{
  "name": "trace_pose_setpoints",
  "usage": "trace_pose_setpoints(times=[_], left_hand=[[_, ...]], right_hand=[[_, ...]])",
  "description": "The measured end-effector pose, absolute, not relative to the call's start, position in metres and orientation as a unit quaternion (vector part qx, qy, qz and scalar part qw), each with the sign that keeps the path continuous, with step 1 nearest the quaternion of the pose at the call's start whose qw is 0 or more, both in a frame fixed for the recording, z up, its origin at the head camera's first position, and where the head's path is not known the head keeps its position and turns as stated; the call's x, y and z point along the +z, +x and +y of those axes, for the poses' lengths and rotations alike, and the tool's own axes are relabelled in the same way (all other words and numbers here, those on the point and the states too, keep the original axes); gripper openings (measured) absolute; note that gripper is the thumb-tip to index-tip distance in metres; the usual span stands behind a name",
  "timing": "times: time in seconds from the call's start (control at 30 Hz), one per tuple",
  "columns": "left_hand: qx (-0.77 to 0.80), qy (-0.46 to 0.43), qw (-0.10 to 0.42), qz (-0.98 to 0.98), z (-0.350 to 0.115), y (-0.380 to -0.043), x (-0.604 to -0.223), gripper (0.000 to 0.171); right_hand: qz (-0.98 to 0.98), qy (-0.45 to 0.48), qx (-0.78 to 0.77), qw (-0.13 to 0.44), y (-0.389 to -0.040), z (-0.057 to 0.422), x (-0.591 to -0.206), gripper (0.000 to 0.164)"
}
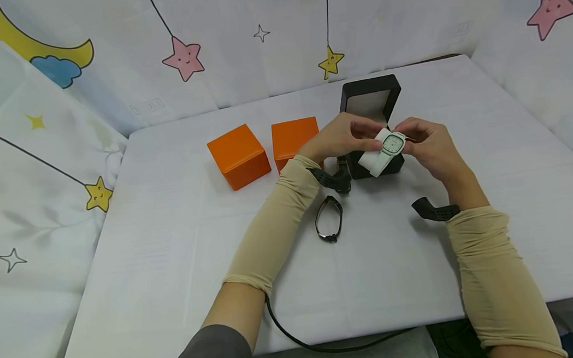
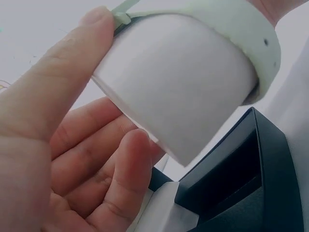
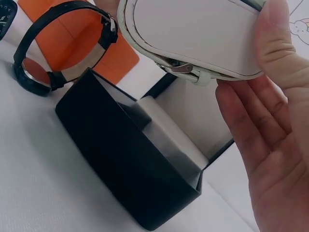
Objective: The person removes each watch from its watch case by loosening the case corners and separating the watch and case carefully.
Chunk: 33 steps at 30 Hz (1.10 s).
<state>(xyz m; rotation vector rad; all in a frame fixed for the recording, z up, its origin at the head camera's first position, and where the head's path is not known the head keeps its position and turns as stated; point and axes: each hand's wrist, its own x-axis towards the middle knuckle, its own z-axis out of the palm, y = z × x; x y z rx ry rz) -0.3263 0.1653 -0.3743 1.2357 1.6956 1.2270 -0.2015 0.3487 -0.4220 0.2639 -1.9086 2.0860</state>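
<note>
A wristwatch point(image 1: 393, 143) with a pale mint strap is wrapped round a white cushion point(image 2: 178, 82) above a black watch box point(image 3: 116, 150), whose lid stands raised. My left hand point(image 1: 339, 136) pinches the cushion and strap from the left, thumb on top and fingers beneath. From the other side my right hand point(image 1: 431, 141) grips the same cushioned watch; in the right wrist view its thumb lies along the cushion's end. The strap's buckle point(image 3: 181, 68) shows on the underside. Inside the box sits a white insert point(image 3: 171, 130).
Two orange boxes point(image 1: 239, 156) stand left of the black box, one partly behind my left hand. A black-strapped watch point(image 1: 330, 235) lies in front of them. Another dark watch point(image 3: 6, 18) shows at the right wrist view's edge. A black cable point(image 1: 316, 348) hangs along the table's front edge.
</note>
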Motion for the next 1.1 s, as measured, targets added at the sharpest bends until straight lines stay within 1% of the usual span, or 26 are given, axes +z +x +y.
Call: trace_pose_setpoints(times=[0.13, 0.47, 0.8, 1.03, 1.1], left_hand=[[0.467, 0.483, 0.345, 0.656, 0.1638, -0.3275, -0.3754, 0.043], [0.460, 0.488, 0.346, 0.656, 0.1603, -0.3268, -0.3768, 0.043], [0.447, 0.497, 0.342, 0.661, 0.1605, -0.3262, -0.3746, 0.044], [0.441, 0.493, 0.338, 0.669, 0.1595, -0.3259, -0.3727, 0.043], [0.445, 0.491, 0.336, 0.670, 0.1588, -0.3252, -0.3717, 0.042]], right_hand=[[-0.670, 0.093, 0.719, 0.160, -0.2037, 0.3467, -0.4221, 0.028], [-0.689, 0.070, 0.697, 0.186, -0.2046, 0.3428, -0.4238, 0.025], [-0.678, 0.068, 0.708, 0.183, -0.2029, 0.3427, -0.4241, 0.015], [-0.673, 0.072, 0.711, 0.190, -0.2049, 0.3410, -0.4229, 0.016], [-0.677, 0.066, 0.708, 0.193, -0.2056, 0.3402, -0.4230, 0.014]])
